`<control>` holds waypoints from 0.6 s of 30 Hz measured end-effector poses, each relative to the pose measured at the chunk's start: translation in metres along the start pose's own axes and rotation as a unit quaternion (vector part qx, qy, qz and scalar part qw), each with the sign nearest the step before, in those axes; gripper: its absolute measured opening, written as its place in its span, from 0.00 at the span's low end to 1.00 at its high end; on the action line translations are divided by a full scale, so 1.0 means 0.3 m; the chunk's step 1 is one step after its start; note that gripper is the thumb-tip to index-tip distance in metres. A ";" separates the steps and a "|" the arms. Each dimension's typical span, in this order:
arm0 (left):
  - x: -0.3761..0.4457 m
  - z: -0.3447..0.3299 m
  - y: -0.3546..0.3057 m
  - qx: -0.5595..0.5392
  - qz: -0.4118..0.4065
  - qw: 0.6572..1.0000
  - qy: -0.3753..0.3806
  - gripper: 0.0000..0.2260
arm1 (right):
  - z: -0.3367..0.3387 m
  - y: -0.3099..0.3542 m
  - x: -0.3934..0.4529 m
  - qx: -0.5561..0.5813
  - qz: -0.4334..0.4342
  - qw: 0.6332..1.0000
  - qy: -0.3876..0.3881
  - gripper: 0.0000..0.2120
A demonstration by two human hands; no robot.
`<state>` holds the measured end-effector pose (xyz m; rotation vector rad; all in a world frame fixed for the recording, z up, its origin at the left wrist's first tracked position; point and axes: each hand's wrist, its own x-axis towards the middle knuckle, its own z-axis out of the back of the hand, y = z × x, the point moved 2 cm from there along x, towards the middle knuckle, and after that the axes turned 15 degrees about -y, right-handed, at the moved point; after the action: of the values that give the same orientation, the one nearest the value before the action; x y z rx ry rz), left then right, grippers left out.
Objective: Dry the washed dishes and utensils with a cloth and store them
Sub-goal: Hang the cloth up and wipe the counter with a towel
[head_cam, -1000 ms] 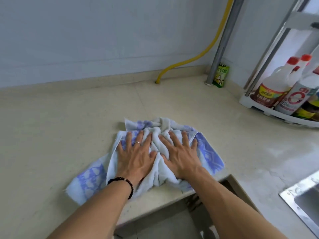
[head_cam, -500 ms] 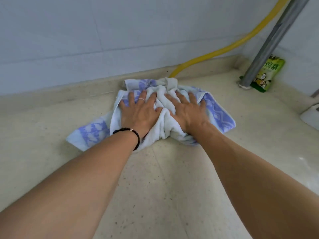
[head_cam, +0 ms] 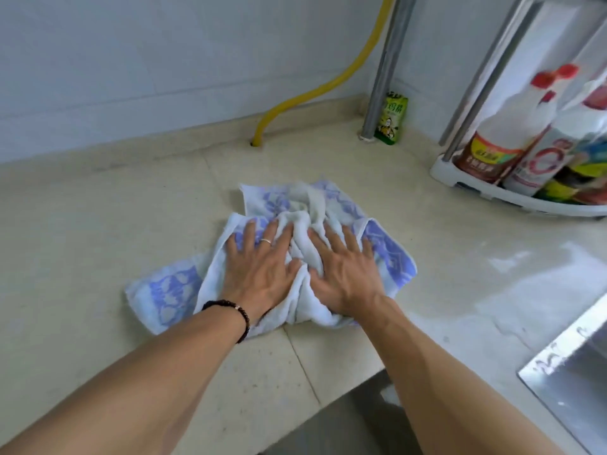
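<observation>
A bunched white cloth with blue-purple pattern [head_cam: 387, 254] lies on the beige countertop [head_cam: 98, 241]. My left hand [head_cam: 259, 270], with a ring and a dark bead bracelet at the wrist, presses flat on the cloth's left half, fingers spread. My right hand [head_cam: 345, 270] presses flat on the right half, fingers spread too. Both palms cover the cloth's middle. No dishes or utensils are in view.
A white rack [head_cam: 512, 195] with several sauce bottles [head_cam: 502, 139] stands at the back right. A metal pole [head_cam: 384, 70], a green packet [head_cam: 391, 118] and a yellow hose [head_cam: 315, 93] are by the wall. A steel sink edge [head_cam: 565, 353] shows at the lower right, beside a wet patch [head_cam: 538, 280].
Both hands pushed the cloth away toward the wall, then drew it back toward the counter's front edge. They stay flat on it throughout.
</observation>
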<state>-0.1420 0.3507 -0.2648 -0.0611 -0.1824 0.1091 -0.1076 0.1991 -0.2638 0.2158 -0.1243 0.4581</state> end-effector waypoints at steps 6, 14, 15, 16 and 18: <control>-0.302 0.045 -0.301 0.008 -0.012 1.000 0.027 0.30 | 0.112 -0.148 -0.394 -0.005 -0.014 1.000 0.026 0.42; -0.168 0.015 -0.305 -0.016 0.027 0.999 0.025 0.29 | 0.072 -0.223 -0.221 0.007 0.015 0.999 0.047 0.36; -0.097 -0.007 -0.298 -0.026 0.039 0.999 0.012 0.29 | 0.061 -0.239 -0.145 0.008 0.017 0.999 0.039 0.38; -0.031 -0.023 -0.288 -0.028 0.044 0.999 0.002 0.28 | 0.051 -0.251 -0.080 0.014 0.012 0.999 0.029 0.40; 0.140 -0.074 -0.244 -0.032 0.042 0.999 -0.013 0.28 | 0.020 -0.280 0.082 0.011 0.002 1.000 0.016 0.37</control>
<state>-0.0893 0.2819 -0.2738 -0.1318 -0.2093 0.1871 -0.0483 0.1345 -0.2687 0.2291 -0.0895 0.4675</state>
